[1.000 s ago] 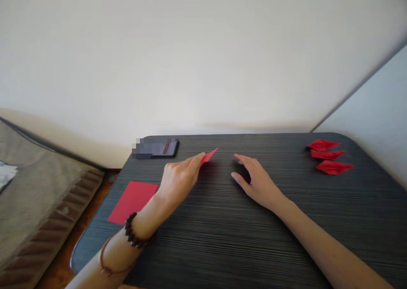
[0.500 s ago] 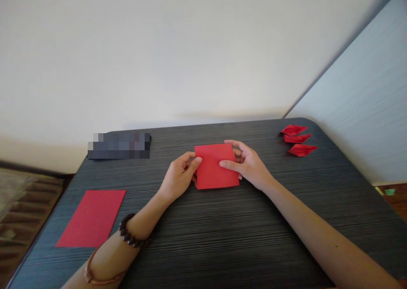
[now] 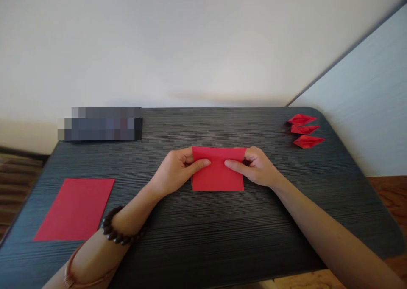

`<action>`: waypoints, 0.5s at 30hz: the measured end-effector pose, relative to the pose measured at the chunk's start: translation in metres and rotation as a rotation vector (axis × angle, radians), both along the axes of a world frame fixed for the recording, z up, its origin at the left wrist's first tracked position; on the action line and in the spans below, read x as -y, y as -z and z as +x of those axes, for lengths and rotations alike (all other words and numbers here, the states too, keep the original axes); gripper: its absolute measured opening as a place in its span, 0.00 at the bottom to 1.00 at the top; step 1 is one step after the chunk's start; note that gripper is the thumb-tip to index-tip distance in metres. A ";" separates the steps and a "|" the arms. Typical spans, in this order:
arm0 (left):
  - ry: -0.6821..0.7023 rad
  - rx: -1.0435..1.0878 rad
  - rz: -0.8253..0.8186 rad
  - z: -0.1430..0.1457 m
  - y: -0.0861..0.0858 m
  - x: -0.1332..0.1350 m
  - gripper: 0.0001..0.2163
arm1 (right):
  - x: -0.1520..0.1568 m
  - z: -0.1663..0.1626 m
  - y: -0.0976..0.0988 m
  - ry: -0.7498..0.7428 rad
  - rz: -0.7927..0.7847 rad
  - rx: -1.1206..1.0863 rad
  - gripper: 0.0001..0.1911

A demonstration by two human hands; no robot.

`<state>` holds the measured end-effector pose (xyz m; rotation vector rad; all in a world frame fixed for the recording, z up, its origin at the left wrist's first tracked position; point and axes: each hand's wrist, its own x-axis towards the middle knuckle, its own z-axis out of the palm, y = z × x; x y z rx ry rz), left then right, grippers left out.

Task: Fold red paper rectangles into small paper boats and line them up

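Red paper point(image 3: 218, 178) is over the middle of the dark table point(image 3: 203, 234); a flat red sheet point(image 3: 74, 208) lies left. Our left hand point(image 3: 173, 172) and right hand point(image 3: 260, 168) pinch the paper's sides, thumbs in front. Three folded pieces point(image 3: 305, 130) lie right.

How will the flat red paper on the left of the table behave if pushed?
The red paper probably slides rather than tips, because it lies flat. It is likely light and bendable: the similar sheet in the left hand and right hand looks thin.
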<state>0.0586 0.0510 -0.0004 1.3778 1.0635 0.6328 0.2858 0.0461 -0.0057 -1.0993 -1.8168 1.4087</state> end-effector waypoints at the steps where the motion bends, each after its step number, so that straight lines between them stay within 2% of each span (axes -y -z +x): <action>1: -0.007 0.011 -0.018 0.000 0.000 0.000 0.14 | 0.000 0.001 0.001 0.008 -0.017 -0.009 0.13; 5: -0.039 -0.021 0.011 -0.002 0.000 0.001 0.15 | 0.002 0.001 0.002 0.052 0.079 0.069 0.14; 9: -0.096 -0.122 0.069 -0.005 -0.003 -0.002 0.12 | 0.002 0.002 0.003 -0.015 0.240 0.148 0.15; 13: -0.123 0.000 -0.089 -0.009 -0.005 -0.006 0.14 | 0.003 0.006 0.006 0.004 0.306 0.111 0.17; 15: -0.073 0.114 -0.229 -0.012 -0.007 -0.008 0.18 | 0.004 0.005 0.007 0.038 0.361 0.106 0.18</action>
